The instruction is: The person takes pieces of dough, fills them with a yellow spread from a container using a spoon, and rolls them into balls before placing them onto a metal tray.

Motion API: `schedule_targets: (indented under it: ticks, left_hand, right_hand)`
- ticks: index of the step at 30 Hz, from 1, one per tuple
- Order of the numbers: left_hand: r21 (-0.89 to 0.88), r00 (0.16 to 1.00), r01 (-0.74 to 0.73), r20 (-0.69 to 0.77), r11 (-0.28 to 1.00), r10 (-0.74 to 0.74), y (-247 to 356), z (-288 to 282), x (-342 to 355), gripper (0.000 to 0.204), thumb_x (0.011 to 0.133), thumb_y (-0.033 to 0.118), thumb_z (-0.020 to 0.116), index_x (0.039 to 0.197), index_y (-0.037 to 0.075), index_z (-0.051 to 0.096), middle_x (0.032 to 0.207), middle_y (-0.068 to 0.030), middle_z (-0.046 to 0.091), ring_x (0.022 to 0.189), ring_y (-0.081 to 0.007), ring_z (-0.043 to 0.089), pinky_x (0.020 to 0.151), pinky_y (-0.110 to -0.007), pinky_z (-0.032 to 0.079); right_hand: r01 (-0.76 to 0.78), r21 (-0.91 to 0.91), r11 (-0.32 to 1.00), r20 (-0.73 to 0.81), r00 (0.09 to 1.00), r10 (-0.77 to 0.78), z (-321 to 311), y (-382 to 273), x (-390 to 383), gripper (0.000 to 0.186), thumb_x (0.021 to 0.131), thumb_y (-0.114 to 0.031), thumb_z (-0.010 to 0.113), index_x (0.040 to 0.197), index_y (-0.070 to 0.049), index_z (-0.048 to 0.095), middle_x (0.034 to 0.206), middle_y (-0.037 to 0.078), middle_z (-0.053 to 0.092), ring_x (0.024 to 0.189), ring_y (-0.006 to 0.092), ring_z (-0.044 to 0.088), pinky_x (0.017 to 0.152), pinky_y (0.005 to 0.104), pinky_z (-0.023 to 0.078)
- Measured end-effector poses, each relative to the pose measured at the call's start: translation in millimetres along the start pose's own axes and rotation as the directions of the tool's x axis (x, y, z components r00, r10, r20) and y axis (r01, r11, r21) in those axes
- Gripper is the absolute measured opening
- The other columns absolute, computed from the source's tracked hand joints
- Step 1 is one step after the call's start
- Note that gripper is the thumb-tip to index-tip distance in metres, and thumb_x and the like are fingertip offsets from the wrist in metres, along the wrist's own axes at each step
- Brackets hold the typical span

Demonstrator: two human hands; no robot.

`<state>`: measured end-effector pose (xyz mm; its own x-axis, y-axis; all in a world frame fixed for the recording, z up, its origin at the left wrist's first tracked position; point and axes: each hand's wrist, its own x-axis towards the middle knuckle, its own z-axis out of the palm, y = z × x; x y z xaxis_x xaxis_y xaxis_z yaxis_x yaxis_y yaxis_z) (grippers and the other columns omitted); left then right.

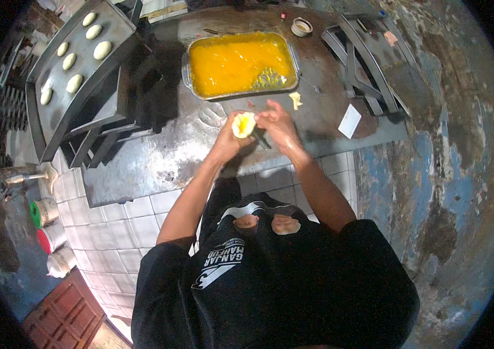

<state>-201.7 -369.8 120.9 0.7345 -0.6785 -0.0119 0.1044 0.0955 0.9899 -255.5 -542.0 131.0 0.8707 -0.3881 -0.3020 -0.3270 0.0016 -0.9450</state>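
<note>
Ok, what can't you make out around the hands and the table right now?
All in the head view:
Left hand: palm mostly hidden by the dough piece it holds.
Dark narrow thing between the hands: too small to identify; upper end seemingly covered by the right hand.
Small cup: contents too small to tell.
Pan: bottom mostly hidden under yellow filling.

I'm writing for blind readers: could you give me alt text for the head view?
A left hand holds a pale, rounded dough piece with yellow filling, the right hand close beside it, over a grey worktop. Beyond is a rectangular silvery pan of glossy yellow paste; at left, seven pale dough balls on a grey metal tray.
</note>
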Motion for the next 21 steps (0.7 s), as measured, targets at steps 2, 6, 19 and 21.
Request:
schedule_targets:
  ticks: [2,6,19,21]
  left_hand:
    - [0.404,0.994,0.103,-0.083,0.909,-0.076,10,19,-24,0.064,0.076,0.005,0.081,0.128,0.009,0.044,0.110,-0.0073,0.064,0.106,-0.0194,0.063,0.091,-0.034,0.051]
    - [0.144,0.988,-0.003,-0.151,0.990,0.025,-22,38,-50,0.060,0.075,0.016,0.086,0.121,0.006,0.049,0.100,-0.0054,0.064,0.095,-0.0170,0.063,0.082,-0.033,0.053]
    - [0.367,0.971,-0.068,-0.191,0.928,0.147,76,124,-125,0.049,0.101,0.033,0.059,0.134,-0.002,0.058,0.121,-0.0130,0.068,0.106,-0.0203,0.063,0.093,-0.035,0.049]
    - [0.290,0.941,-0.262,-0.136,0.920,0.311,78,119,-135,0.051,0.096,0.031,0.067,0.132,-0.004,0.059,0.118,-0.0167,0.071,0.107,-0.0279,0.067,0.097,-0.036,0.049]
  right_hand:
    - [0.175,-0.234,0.956,0.083,0.984,-0.160,7,-43,-48,0.054,0.090,-0.008,0.069,0.139,0.001,0.046,0.107,0.015,0.069,0.098,0.0213,0.068,0.085,0.0345,0.055]
    - [0.683,-0.523,0.510,0.411,0.726,-0.552,-2,-38,-130,0.044,0.092,0.001,0.053,0.136,-0.001,0.052,0.111,0.020,0.069,0.105,0.0299,0.066,0.095,0.0416,0.051]
    - [0.281,0.335,0.899,-0.081,0.959,-0.270,-38,-8,-195,0.038,0.090,-0.012,0.074,0.121,0.001,0.057,0.098,0.008,0.069,0.094,0.0133,0.064,0.085,0.0295,0.049]
    - [0.054,0.578,0.814,0.217,0.952,-0.217,-49,-6,-184,0.029,0.090,-0.012,0.072,0.113,0.002,0.063,0.088,0.006,0.069,0.085,0.0160,0.066,0.083,0.0316,0.051]
